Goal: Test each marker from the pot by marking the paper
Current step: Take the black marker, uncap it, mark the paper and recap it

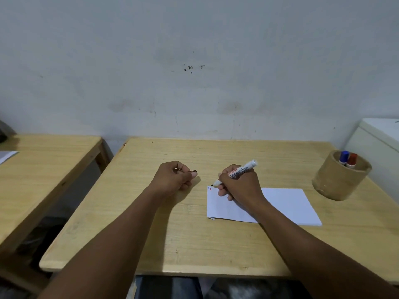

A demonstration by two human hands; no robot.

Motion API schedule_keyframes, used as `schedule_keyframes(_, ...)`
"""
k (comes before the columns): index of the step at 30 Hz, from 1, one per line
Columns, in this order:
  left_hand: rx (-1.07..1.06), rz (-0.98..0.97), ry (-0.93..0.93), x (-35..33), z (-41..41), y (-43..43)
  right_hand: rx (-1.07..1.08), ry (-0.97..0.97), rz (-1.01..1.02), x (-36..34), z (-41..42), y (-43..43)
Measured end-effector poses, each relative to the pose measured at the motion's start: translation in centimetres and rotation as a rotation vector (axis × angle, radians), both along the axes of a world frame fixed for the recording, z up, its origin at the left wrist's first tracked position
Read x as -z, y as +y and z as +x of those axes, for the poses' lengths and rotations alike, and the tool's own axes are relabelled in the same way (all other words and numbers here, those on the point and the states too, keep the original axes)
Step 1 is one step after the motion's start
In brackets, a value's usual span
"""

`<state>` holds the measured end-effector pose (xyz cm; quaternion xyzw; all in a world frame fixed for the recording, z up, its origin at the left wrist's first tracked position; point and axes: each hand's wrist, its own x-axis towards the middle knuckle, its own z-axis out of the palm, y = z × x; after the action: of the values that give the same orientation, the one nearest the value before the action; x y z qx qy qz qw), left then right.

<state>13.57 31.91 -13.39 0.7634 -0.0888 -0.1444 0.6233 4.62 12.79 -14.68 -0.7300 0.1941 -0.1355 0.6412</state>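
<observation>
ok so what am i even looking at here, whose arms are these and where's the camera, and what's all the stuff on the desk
There is no machine here: these are a person's two bare arms, seen from a wide-angle camera worn on their head, looking forward and down. That is why the arms reach in from the bottom edge.

The right hand grips a white marker with its dark tip at the top left corner of a sheet of paper, next to small blue and red marks already there. The left hand is closed around something small and dark, probably the marker's cap, though little of it shows.

All this sits on a light wooden table. At its right stands a round pot holding a blue-capped marker and a red-capped marker.
</observation>
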Motion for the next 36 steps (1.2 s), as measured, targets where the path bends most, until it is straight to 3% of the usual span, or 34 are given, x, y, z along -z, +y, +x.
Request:
schedule_keyframes(14, 0.04, 0.032, 0.005, 0.0, 0.4, -0.3, -0.041, -0.006, -0.061, 0.5, 0.2, 0.1)
schedule_keyframes(20, 0.034, 0.035, 0.013, -0.1, 0.4, -0.3, -0.021, -0.009, 0.047, -0.4, 0.2, 0.1)
schedule_keyframes(27, 0.137, 0.022, 0.01, -2.2, 0.6, -1.0, 0.281, -0.072, 0.511, -4.7, 0.6, -2.3)
schedule_keyframes(32, 0.228, -0.12, 0.006, -6.8, 0.0, -4.6, 0.119, -0.119, 0.495, -9.5, -1.1, -5.3)
schedule_keyframes(36, 0.321, -0.242, 0.039, -9.2, -1.2, -8.6, 0.106, -0.178, 0.511, -11.4, -3.4, -7.9)
